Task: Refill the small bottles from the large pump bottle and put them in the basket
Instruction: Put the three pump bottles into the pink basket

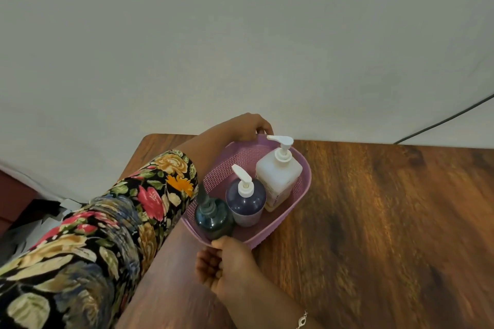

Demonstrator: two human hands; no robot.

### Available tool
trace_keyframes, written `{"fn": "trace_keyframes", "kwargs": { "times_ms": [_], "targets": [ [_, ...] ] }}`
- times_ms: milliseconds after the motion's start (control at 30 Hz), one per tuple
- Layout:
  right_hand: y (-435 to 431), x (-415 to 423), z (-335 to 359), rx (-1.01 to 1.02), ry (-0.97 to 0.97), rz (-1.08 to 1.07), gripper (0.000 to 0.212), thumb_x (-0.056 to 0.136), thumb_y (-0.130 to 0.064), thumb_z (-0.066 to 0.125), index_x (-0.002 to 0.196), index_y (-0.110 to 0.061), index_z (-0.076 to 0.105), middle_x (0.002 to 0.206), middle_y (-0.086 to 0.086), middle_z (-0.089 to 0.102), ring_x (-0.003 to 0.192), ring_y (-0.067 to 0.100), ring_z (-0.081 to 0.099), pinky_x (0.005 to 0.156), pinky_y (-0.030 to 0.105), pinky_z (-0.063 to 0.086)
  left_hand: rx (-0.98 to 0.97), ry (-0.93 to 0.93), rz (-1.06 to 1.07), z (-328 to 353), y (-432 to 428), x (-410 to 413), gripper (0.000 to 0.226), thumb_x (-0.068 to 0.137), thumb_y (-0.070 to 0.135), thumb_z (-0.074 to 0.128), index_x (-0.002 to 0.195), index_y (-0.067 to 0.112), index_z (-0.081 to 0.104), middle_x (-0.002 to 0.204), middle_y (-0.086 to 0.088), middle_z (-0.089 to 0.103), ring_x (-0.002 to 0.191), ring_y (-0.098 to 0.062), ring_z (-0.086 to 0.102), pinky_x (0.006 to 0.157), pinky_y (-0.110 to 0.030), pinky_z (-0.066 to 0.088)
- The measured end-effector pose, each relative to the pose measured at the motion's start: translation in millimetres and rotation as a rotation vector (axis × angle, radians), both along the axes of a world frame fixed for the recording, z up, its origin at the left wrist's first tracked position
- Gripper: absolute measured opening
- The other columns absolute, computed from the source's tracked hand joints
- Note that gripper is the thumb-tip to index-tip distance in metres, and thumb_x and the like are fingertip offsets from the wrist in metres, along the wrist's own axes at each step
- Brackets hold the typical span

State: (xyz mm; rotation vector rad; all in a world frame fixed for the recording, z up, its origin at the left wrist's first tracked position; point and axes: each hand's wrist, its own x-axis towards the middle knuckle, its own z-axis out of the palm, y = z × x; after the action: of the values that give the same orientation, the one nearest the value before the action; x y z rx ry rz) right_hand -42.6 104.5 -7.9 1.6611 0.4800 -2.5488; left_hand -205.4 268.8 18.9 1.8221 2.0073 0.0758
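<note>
**Both hands on the basket**

The lilac basket (304, 187) sat on the wooden tabletop (387, 222). In it stood a white pump bottle (278, 179), a purple bottle (246, 203) and a teal bottle (211, 218). The left hand (251, 125) gripped the far rim. The right hand (227, 267) pinched the near rim, thumb on top.

Left hand (250, 125) grips the far rim of the basket (307, 177); right hand (230, 267) pinches the near rim.

Single head-mounted wide-angle view: looks forward and steeply down from above the wooden table (374, 222), close to it, facing the grey wall (240, 35)
</note>
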Motion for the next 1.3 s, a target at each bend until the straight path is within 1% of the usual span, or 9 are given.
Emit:
{"fn": "trace_keyframes", "kwargs": {
  "times_ms": [267,400,567,700,933,1067,1133,1200,1300],
  "targets": [
    [8,46,24,0.125,-0.015,0.165,0.025,0.093,-0.014,0.045,0.074,-0.003,0.057,0.061,0.009,0.056,0.054,0.016,0.051,0.05,0.025,0.045,0.064,-0.014,0.044,12,-19,7,0.039,0.085,-0.005,0.046,0.116,0.013,0.063,0.109,-0.01,0.064,0.1,-0.027,0.055,0.088,-0.034,0.043],
    [10,70,28,0.189,-0.052,0.251,0.026,0.092,-0.015,0.046,0.073,-0.004,0.059,0.06,0.008,0.059,0.053,0.016,0.054,0.046,0.023,0.045,0.064,-0.039,0.08,23,-31,19,0.038,0.087,-0.002,0.048,0.12,0.012,0.06,0.115,-0.01,0.062,0.105,-0.026,0.056,0.092,-0.036,0.044],
    [25,114,34,0.319,-0.094,0.364,0.03,0.09,-0.015,0.043,0.068,-0.002,0.059,0.047,0.005,0.058,0.044,0.014,0.052,0.039,0.017,0.041,0.042,-0.023,0.181,30,-50,30,0.034,0.088,0.005,0.056,0.122,0.009,0.057,0.123,-0.011,0.057,0.107,-0.024,0.055,0.086,-0.029,0.043],
    [51,154,43,0.463,-0.17,0.438,0.034,0.089,-0.014,0.042,0.063,0.0,0.06,0.046,0.007,0.058,0.034,0.013,0.049,0.038,0.016,0.039,0.065,-0.074,0.3,31,-70,39,0.03,0.087,0.005,0.057,0.117,0.008,0.06,0.12,-0.01,0.058,0.103,-0.023,0.057,0.086,-0.032,0.048],
    [94,207,70,0.702,-0.317,0.573,0.029,0.09,-0.01,0.043,0.08,0.007,0.065,0.057,0.012,0.065,0.044,0.017,0.059,0.043,0.022,0.048,0.109,-0.311,0.565,42,-89,84,0.016,0.085,-0.004,0.056,0.097,0.006,0.057,0.09,-0.012,0.062,0.071,-0.024,0.065,0.056,-0.035,0.058],
    [117,224,84,0.882,-0.41,0.61,0.029,0.093,-0.01,0.043,0.09,0.009,0.064,0.067,0.019,0.069,0.055,0.024,0.067,0.047,0.027,0.054,0.138,-0.385,0.644,46,-94,111,0.011,0.087,-0.006,0.051,0.092,0.002,0.057,0.087,-0.018,0.064,0.075,-0.034,0.067,0.06,-0.044,0.057],
    [129,230,87,0.99,-0.485,0.614,0.03,0.096,-0.012,0.041,0.091,0.009,0.061,0.07,0.022,0.069,0.059,0.026,0.068,0.051,0.03,0.057,0.137,-0.441,0.68,48,-96,124,0.014,0.087,-0.008,0.049,0.093,-0.001,0.058,0.082,-0.018,0.064,0.063,-0.027,0.065,0.048,-0.035,0.056],
    [142,236,88,1.069,-0.546,0.607,0.028,0.096,-0.014,0.042,0.093,0.009,0.058,0.068,0.022,0.068,0.052,0.023,0.066,0.045,0.025,0.053,0.123,-0.495,0.702,49,-96,138,0.017,0.087,-0.009,0.047,0.095,0.0,0.059,0.073,-0.015,0.061,0.045,-0.016,0.058,0.034,-0.021,0.043],
    [159,243,85,1.147,-0.601,0.606,0.026,0.095,-0.015,0.046,0.09,0.008,0.057,0.069,0.022,0.068,0.045,0.019,0.062,0.041,0.02,0.047,0.11,-0.554,0.743,46,-94,155,0.021,0.088,-0.01,0.045,0.099,0.0,0.059,0.072,-0.015,0.061,0.04,-0.013,0.057,0.033,-0.019,0.04]
  ]
}}
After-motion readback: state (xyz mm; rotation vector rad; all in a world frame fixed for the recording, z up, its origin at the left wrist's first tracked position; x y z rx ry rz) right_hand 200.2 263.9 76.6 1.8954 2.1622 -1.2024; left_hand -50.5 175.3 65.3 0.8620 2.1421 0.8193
